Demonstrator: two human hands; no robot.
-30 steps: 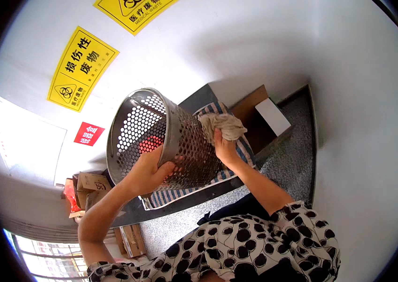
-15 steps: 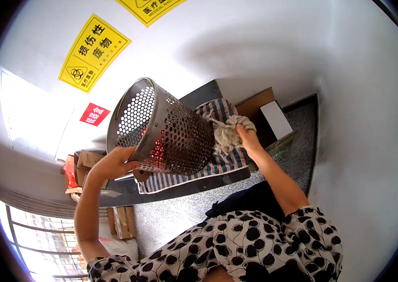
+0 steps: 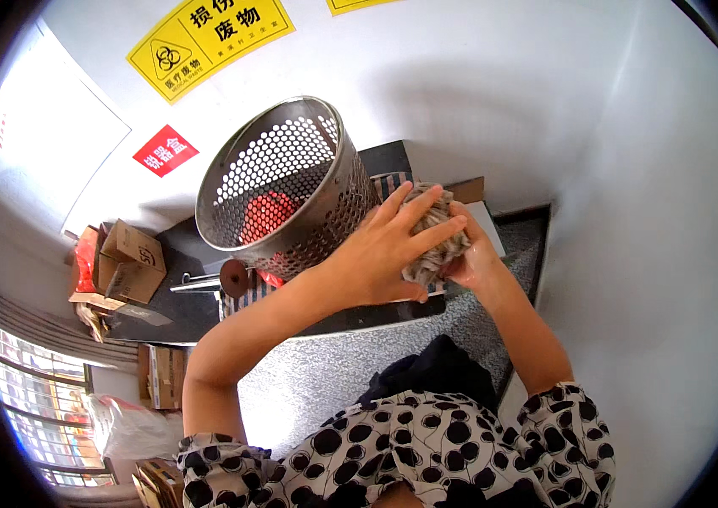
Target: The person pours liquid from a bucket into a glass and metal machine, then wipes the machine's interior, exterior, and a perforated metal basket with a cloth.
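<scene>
Leftmost, an open cardboard box (image 3: 134, 262) sits on the dark worktop (image 3: 189, 315), with two metal rods (image 3: 195, 284) and a brown disc (image 3: 234, 278) farther right, beside part of a striped cloth (image 3: 238, 300). Just beyond the disc comes a perforated steel basket (image 3: 333, 218), something red (image 3: 266, 218) showing through its holes. Its wide mouth faces up and somewhat leftward, and its long axis slopes away from there, down and to the right, toward the hands; whether the base rests flat I cannot tell. Right of the mouth is the left hand (image 3: 380, 256), the nearer of the two to the basket; it overlaps the perforated wall in view, but contact is unclear. Its grip is spread, fingers fanned over a crumpled grey-beige rag (image 3: 442, 245). That rag lies between both hands, to the basket's right, while the right hand (image 3: 479, 256) cups it from the far side, its grip bent around the bundle. Behind the right wrist, a white flap (image 3: 492, 227) pokes out
</scene>
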